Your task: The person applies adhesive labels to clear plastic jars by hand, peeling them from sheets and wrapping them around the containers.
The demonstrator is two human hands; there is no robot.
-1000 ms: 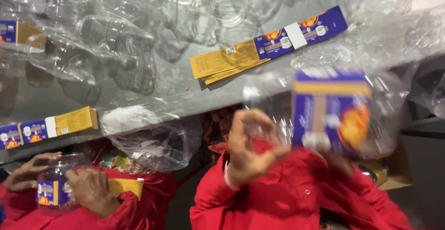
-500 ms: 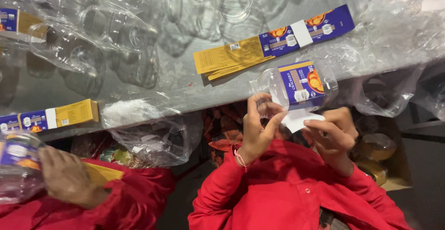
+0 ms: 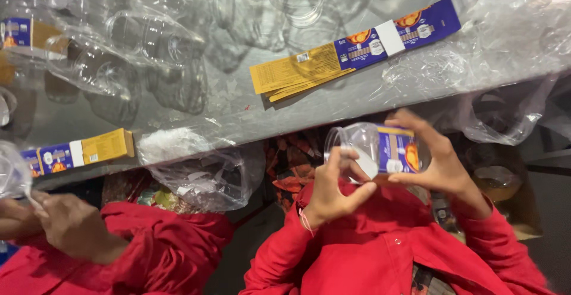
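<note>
head view: you're holding the clear jar (image 3: 380,152) sideways between both hands, long axis left-right, mouth toward your left hand (image 3: 333,191). left fingers are pinching its white label flap; right hand (image 3: 443,164) is wrapping the base end.

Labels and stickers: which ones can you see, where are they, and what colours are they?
Jar label: blue and yellow band round the clear jar between left hand and right hand.
Label stack: long flat strips, yellow and blue with a white patch, on the grey table.
Loose label: same colours, at the table's near edge.
Far-left label: blue and yellow.
</note>
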